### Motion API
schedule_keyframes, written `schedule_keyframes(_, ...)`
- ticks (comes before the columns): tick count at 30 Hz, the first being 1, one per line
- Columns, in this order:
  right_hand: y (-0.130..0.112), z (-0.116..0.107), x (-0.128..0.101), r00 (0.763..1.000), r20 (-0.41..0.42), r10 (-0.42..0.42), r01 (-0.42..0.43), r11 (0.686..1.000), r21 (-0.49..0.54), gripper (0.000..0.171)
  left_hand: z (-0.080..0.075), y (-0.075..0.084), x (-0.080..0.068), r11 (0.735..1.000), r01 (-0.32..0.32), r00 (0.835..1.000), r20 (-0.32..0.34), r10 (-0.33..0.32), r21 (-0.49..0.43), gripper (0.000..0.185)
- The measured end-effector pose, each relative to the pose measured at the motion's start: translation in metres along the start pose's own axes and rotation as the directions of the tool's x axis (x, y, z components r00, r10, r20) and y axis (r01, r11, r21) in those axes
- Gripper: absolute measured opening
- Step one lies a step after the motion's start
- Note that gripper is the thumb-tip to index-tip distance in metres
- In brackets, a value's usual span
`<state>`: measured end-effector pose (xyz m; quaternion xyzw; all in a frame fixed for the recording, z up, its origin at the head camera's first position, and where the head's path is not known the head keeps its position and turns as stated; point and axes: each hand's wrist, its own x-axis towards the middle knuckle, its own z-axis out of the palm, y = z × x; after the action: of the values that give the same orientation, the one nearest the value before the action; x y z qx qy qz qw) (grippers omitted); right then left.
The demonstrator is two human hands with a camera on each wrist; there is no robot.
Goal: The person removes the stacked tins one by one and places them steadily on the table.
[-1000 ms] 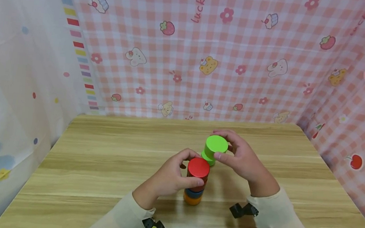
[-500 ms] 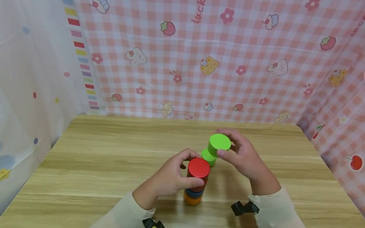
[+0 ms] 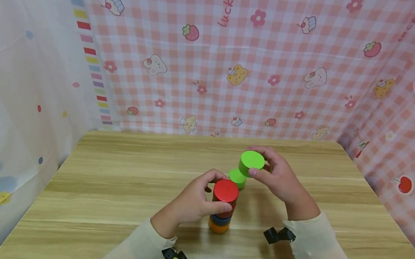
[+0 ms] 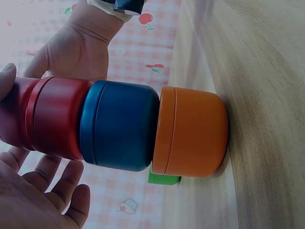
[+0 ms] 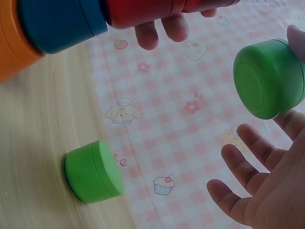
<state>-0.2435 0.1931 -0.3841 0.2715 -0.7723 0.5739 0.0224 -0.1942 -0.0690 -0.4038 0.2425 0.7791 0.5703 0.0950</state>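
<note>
A tower of round lidded tins stands on the table: an orange tin (image 4: 195, 131) at the bottom, a blue tin (image 4: 124, 125) on it, then a red tin (image 4: 62, 117) and a second red tin (image 3: 226, 190) on top. My left hand (image 3: 200, 196) grips the top red tin, thumb at the near side and fingers round the back. My right hand (image 3: 276, 177) pinches a green tin (image 3: 251, 163) between thumb and fingers, held up in the air behind and right of the tower. Another green tin (image 5: 94, 171) stands on the table below it, partly hidden in the head view.
The wooden table (image 3: 110, 187) carries the tins. Behind it hangs a pink checked cloth (image 3: 208, 53), with more cloth at both sides. Black wrist cameras (image 3: 175, 258) sit on the beige sleeves (image 3: 138, 249).
My right hand has moved slightly up and to the right with its green tin, showing more of the green tin below. The left hand and the tower have stayed still.
</note>
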Motion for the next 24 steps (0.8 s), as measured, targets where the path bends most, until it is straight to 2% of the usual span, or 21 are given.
schedule_keyframes(24, 0.0062, -0.0051, 0.0008, 0.998, -0.040, 0.039, -0.040, 0.999, -0.018, 0.045, 0.0002, 0.0009, 0.0003, 1.000, 0.006, 1.000, 0.000, -0.006, 0.011, 0.049)
